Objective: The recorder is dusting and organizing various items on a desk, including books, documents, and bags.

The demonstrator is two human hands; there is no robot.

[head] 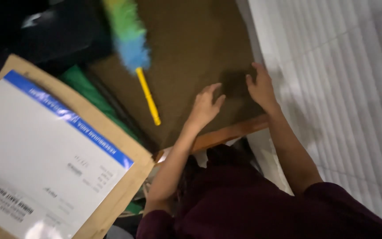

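Both hands at centre frame, flat on brown counter [191, 48]. Left hand [205, 106] released, fingers spread, empty. Right hand [261, 87] likewise loose, near right edge. Duster [133, 48] upper centre, apart, yellow handle angled toward left hand. Risk: sideways sweep nudging handle, duster sliding off near edge.

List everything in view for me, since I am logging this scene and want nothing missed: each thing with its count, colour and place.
Fluffy feather duster with yellow plastic handle: one, green and blue head, lying on the brown surface, left of the hands.
Brown flat board surface with wooden edge: one, centre top.
Brown cardboard envelope: one, lower left.
White printed paper sheet with blue stripe: one, on the envelope.
Green flat item: one, beside the envelope; kind unclear.
White ribbed wall panel: one, right side.
Left hand: empty, fingers spread over the surface.
Right hand: empty, on the surface.
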